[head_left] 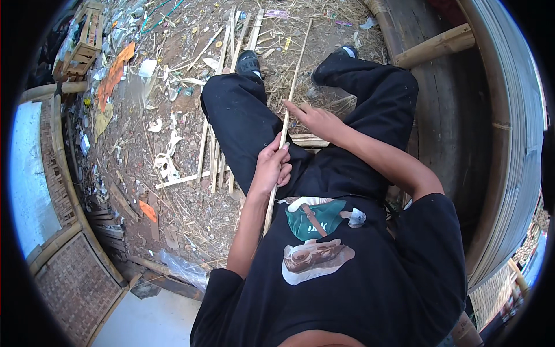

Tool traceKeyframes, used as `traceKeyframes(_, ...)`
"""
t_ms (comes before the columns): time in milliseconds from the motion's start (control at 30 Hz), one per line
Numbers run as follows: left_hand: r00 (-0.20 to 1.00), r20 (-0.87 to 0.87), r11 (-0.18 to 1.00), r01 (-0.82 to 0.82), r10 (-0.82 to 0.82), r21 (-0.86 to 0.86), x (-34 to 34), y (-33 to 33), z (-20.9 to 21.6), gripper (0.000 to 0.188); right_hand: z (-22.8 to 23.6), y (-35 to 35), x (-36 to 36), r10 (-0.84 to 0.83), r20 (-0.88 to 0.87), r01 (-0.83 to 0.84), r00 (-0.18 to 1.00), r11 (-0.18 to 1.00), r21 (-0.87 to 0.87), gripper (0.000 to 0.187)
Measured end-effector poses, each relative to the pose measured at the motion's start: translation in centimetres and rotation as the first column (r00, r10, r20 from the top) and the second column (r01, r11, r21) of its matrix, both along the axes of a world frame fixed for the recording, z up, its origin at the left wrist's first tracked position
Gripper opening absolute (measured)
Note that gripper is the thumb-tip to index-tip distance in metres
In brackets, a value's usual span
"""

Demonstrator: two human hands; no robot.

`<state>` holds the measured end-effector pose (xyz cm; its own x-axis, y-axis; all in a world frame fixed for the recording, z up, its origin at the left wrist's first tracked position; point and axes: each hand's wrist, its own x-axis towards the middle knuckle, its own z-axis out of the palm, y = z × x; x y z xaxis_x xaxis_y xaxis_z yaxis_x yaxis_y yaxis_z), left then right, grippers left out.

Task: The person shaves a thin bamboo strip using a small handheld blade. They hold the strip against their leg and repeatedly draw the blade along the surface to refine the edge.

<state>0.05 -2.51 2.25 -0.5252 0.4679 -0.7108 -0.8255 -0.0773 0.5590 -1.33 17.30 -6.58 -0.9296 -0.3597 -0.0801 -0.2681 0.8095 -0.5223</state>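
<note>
Dirt ground (173,75) covered with scraps

On the ground lie several bamboo strips (215,156), dry straw (324,34), an orange scrap (114,74), white scraps (165,156) and a wooden crate (81,49); both shoes (248,61) stand on it.

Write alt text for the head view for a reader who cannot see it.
A seated person in black holds a long thin bamboo strip with both hands: left hand gripping lower, right hand higher. Bamboo slats and straw litter the dirt ground beyond the legs.

- Left hand (270,168) grips a long thin bamboo strip (287,110) running toward twelve o'clock.
- Right hand (315,120) pinches it higher.
- Loose bamboo slats (215,156) lie at nine o'clock.
</note>
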Motion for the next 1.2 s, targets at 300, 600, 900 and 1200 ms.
traceKeyframes(300, 1.000, -0.007, 1.000, 0.004, -0.004, -0.014, -0.2, 0.0, -0.1, 0.045, -0.7, 0.4, -1.3, -0.064, 0.084, 0.067, 0.994, 0.997, -0.033, 0.074)
traceKeyframes(600, 1.000, 0.001, 1.000, 0.030, -0.030, -0.005, -0.4, -0.2, -0.1, 0.044, -0.6, -0.4, -1.2, -0.099, 0.242, 0.123, 0.965, 0.989, -0.083, 0.081)
traceKeyframes(900, 1.000, -0.007, 0.999, 0.031, -0.031, 0.012, -0.5, -0.2, 0.3, 0.046, -0.6, -0.4, -1.7, 0.009, 0.365, 0.076, 0.931, 0.973, -0.216, 0.078)
traceKeyframes(1200, 0.999, -0.021, 0.999, 0.037, -0.037, -0.012, -0.8, -0.1, 0.4, 0.045, 1.3, -0.7, -1.7, -0.027, 0.371, 0.116, 0.928, 0.968, -0.221, 0.088)
